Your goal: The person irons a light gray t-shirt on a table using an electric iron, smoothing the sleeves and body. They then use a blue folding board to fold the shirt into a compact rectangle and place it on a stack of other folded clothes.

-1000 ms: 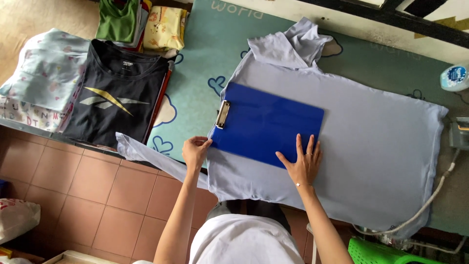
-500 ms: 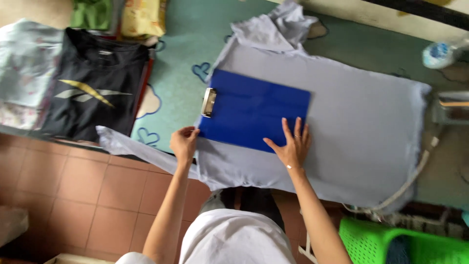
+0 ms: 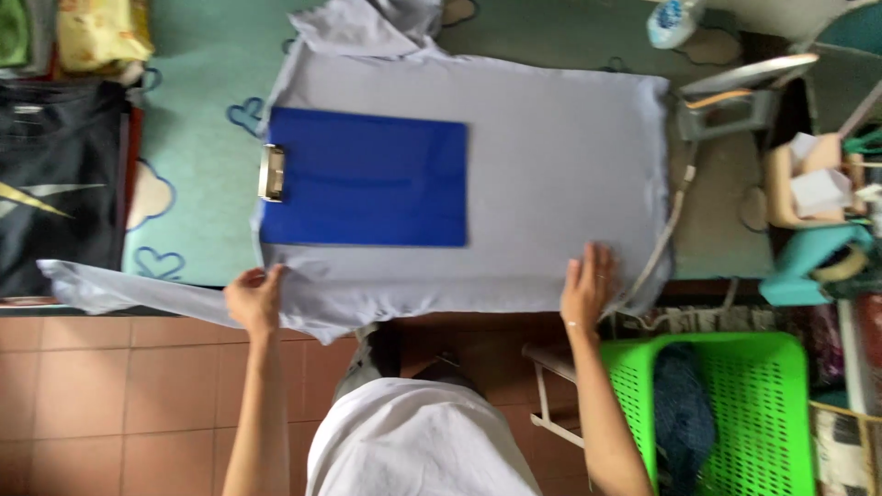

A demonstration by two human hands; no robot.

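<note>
A pale lilac T-shirt [image 3: 551,156] lies spread flat on a teal patterned table cover [image 3: 197,184]. A blue clipboard [image 3: 367,179] with a metal clip rests on the shirt's upper part. My left hand [image 3: 254,296] pinches the shirt's near edge by the sleeve, which trails off to the left. My right hand [image 3: 588,287] lies flat with fingers spread on the shirt's near edge close to the hem, apart from the clipboard.
A black T-shirt [image 3: 55,184] and folded yellow [image 3: 101,32] and green clothes lie at the left. An iron [image 3: 735,92] with its cord stands past the hem at the right. A green laundry basket [image 3: 726,404] stands on the brown tiled floor.
My right hand left the clipboard and slid right along the shirt's near edge toward the hem. My left hand stays at the sleeve edge. The view shifted right.
</note>
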